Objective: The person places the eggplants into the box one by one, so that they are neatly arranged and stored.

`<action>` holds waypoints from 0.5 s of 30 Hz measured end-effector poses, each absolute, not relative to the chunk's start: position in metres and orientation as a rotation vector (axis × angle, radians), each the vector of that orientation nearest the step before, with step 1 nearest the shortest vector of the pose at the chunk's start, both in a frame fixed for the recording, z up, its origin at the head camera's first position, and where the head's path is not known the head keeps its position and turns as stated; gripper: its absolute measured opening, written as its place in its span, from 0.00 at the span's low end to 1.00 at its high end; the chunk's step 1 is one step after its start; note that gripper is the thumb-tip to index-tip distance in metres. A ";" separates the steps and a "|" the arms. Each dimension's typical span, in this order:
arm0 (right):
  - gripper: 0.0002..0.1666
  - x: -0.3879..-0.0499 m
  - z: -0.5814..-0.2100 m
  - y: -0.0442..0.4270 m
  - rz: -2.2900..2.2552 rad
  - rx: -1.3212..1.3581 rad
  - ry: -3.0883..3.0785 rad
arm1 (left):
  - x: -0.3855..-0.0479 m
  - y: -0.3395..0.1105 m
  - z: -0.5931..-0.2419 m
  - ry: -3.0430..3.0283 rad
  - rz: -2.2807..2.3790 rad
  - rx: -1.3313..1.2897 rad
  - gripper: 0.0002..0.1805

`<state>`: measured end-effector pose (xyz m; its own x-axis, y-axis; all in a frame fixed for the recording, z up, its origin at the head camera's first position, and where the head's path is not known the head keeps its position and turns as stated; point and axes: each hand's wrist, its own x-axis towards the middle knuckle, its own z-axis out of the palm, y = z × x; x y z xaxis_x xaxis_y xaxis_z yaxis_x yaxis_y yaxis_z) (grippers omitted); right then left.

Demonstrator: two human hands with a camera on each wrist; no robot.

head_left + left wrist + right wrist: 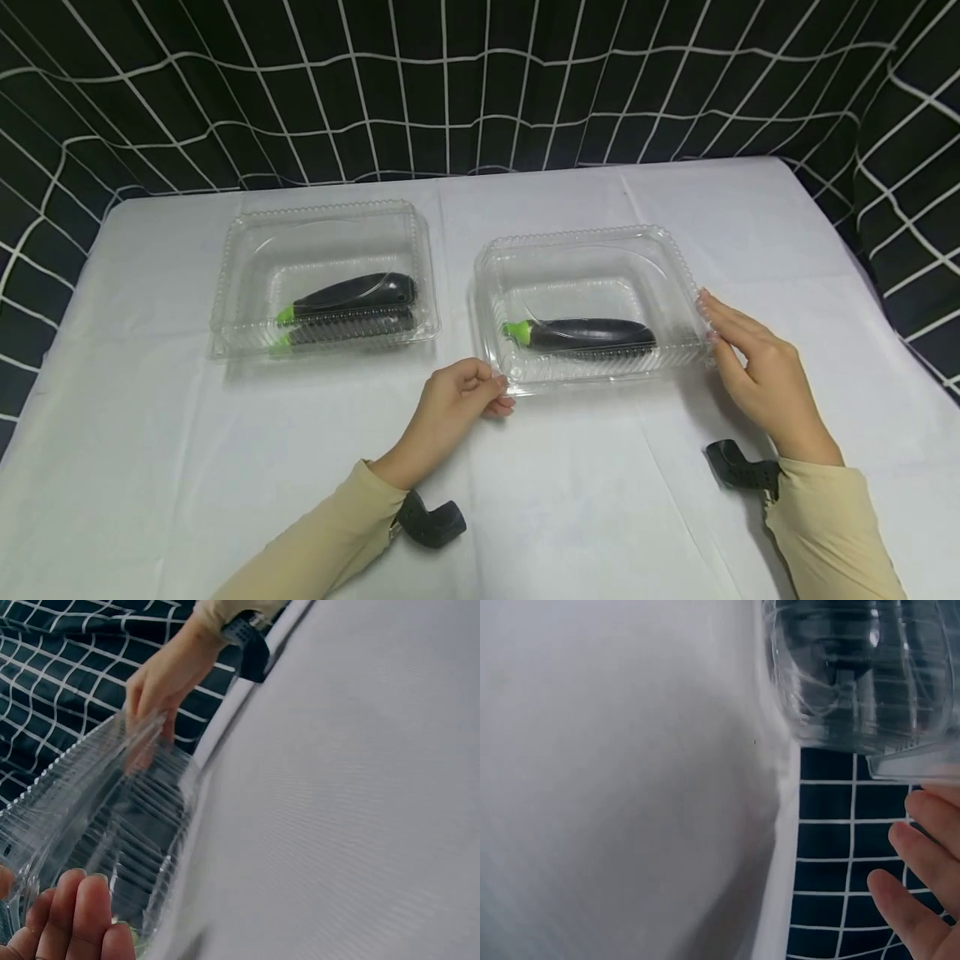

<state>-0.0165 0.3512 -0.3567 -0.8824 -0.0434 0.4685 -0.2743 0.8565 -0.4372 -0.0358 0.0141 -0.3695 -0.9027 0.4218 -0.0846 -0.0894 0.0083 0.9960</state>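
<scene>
A clear plastic clamshell container [592, 258] stands on the white table, with an eggplant [588, 334] inside, its green stem end toward the left. My left hand [467, 390] pinches the container's near left corner between thumb and fingers. The left wrist view shows those fingers [82, 919] beside the clear plastic. My right hand [765, 375] touches the container's right edge. In the right wrist view its visible fingers [919, 844] are spread and fairly straight beside the rim; the thumb is out of that frame.
Left of this container stands another clear clamshell container [322, 218] with an eggplant [356, 293] inside; a dark, green-tipped shape also shows through its ribbed front wall. A white cloth covers the table [300, 500]. Dark fabric with a white grid [480, 92] borders the back and sides.
</scene>
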 end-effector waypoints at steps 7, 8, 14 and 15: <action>0.22 -0.020 -0.356 0.352 0.645 0.259 -2.622 | -0.042 0.018 -0.372 1.855 1.997 0.320 0.08; 0.23 -0.021 -0.355 0.352 0.635 0.259 -2.627 | -0.043 0.019 -0.372 1.856 2.001 0.319 0.08; 0.26 -0.031 -0.353 0.348 0.571 0.252 -2.657 | -0.048 0.023 -0.370 1.898 2.031 0.288 0.07; 0.26 -0.032 -0.352 0.347 0.568 0.252 -2.654 | -0.049 0.024 -0.370 1.901 2.035 0.281 0.07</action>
